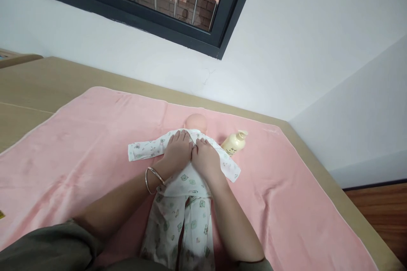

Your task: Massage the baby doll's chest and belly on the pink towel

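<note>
A baby doll (195, 122) lies on its back on a pink blanket, dressed in a white long-sleeved top (187, 181) and white trousers (167, 224) with small printed figures. Its sleeves stretch out to both sides. My left hand (179, 149), with a bangle (154, 181) at the wrist, rests palm down on the doll's upper chest, its fingers pointing toward the neckline. Beside it, almost touching, my right hand (206, 156) lies on the other side of the chest with its fingers slightly bent. The palms and the cloth beneath them are hidden.
A cream pump bottle (234, 142) lies tilted by the doll's sleeve on the right. Under everything spreads the pink blanket (286, 194), over a wooden surface (28, 80). Behind are a white wall (248, 80) and a dark-framed window (178, 31).
</note>
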The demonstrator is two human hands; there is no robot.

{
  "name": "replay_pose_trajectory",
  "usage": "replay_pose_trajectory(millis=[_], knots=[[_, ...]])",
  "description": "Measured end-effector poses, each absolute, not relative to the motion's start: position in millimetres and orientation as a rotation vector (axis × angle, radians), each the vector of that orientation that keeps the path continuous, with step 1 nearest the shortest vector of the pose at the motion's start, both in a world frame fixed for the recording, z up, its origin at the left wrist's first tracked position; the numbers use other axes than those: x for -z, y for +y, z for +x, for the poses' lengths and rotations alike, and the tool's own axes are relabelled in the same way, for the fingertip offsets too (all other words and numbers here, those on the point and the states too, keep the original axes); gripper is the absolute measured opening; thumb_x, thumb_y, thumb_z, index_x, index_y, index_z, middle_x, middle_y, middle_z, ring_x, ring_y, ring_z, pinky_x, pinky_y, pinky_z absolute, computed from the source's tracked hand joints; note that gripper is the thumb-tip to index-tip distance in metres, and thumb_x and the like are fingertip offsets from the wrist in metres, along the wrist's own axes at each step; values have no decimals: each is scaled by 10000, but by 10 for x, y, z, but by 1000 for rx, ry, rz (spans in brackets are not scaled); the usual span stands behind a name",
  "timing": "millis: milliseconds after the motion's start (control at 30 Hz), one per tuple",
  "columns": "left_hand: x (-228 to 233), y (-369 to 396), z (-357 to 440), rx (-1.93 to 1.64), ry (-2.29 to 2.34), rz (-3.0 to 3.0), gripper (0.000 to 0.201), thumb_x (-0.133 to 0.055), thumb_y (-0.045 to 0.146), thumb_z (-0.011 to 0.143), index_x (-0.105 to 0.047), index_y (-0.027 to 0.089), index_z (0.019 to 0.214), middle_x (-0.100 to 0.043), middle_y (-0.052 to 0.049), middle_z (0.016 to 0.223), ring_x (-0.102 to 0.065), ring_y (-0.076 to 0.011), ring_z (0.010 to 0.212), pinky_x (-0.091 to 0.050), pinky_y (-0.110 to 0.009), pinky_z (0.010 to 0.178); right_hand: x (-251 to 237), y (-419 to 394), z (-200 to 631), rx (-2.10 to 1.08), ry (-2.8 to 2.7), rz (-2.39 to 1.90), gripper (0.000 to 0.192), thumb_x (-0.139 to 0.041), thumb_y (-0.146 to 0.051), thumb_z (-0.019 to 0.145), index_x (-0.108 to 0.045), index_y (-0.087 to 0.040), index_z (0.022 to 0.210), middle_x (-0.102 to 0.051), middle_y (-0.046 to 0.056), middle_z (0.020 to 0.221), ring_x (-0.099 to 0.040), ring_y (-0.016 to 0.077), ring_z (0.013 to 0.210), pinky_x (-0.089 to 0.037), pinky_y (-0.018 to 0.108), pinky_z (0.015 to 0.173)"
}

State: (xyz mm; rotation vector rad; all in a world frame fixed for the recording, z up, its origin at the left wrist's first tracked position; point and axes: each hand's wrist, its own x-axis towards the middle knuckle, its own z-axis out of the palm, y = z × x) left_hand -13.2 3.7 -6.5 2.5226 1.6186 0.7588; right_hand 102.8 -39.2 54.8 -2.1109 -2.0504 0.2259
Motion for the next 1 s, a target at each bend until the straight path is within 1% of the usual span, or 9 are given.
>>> replay_pose_trajectory(millis=[133, 233, 300, 400, 533, 633, 700, 800, 1000], knots=[[41, -209, -21, -702, 1664, 2609, 499, -384, 227, 1005, -514, 15, 1438, -560, -251, 1492, -509, -374, 1401, -417, -522, 1130, -437, -203, 1230, -276, -2016, -2067, 461, -356, -239, 1040, -550, -130, 1444, -476, 155, 1591, -404, 310, 1487, -283, 474, 1224], [31, -202, -26, -698, 1626, 2633, 475, -393, 220, 1002, -553, 25, 1404, -591, -236, 1464, -524, -362, 1385, -421, -504, 1129, -392, -170, 1229, -276, -1996, -2115, 511, -309, -246, 1055, -483, -92, 1510, -419, 172, 1626, -352, 331, 1521, -240, 507, 1246], [35, -101, -81, -729, 1565, 2630, 448, -377, 221, 1012, -578, 56, 1377, -616, -214, 1437, -534, -340, 1374, -431, -493, 1127, -395, -230, 1143, -224, -2015, -2144, 539, -284, -241, 1062, -434, -35, 1538, -421, 208, 1616, -356, 348, 1517, -240, 505, 1248], [59, 82, -187, -761, 1505, 2608, 417, -337, 233, 1035, -604, 91, 1322, -631, -200, 1406, -551, -312, 1351, -447, -497, 1119, -442, -392, 986, -145, -2100, -2141, 548, -297, -236, 1060, -432, 21, 1525, -478, 253, 1561, -409, 359, 1483, -289, 473, 1229], [93, 193, -248, -719, 1525, 2614, 392, -334, 267, 1044, -637, 91, 1221, -657, -210, 1328, -586, -318, 1282, -450, -502, 1111, -523, -526, 898, -110, -2159, -2133, 495, -352, -199, 1032, -532, -7, 1450, -590, 244, 1454, -504, 365, 1402, -377, 456, 1169], [102, 167, -225, -711, 1537, 2616, 405, -340, 287, 1042, -627, 83, 1244, -650, -217, 1336, -576, -335, 1292, -439, -514, 1113, -537, -459, 970, -174, -2120, -2085, 437, -350, -205, 1036, -634, -66, 1338, -676, 205, 1338, -569, 338, 1332, -411, 432, 1136], [102, 127, -196, -740, 1569, 2576, 434, -342, 298, 1041, -596, 79, 1316, -639, -215, 1370, -561, -340, 1320, -434, -520, 1118, -512, -366, 1062, -235, -2044, -2044, 444, -356, -228, 1043, -612, -87, 1377, -645, 183, 1405, -541, 310, 1376, -403, 413, 1152], [103, 69, -154, -784, 1625, 2519, 481, -337, 302, 1042, -548, 67, 1405, -611, -212, 1432, -520, -349, 1380, -419, -523, 1141, -442, -241, 1184, -314, -1926, -2033, 514, -365, -269, 1046, -503, -59, 1495, -522, 187, 1549, -447, 292, 1473, -366, 410, 1195], [68, 70, -155, -756, 1625, 2509, 487, -345, 305, 1040, -550, 60, 1408, -612, -208, 1428, -519, -352, 1374, -419, -518, 1148, -325, -170, 1247, -360, -1905, -2029, 566, -353, -306, 1049, -451, -35, 1537, -447, 199, 1603, -378, 303, 1520, -290, 432, 1246]])
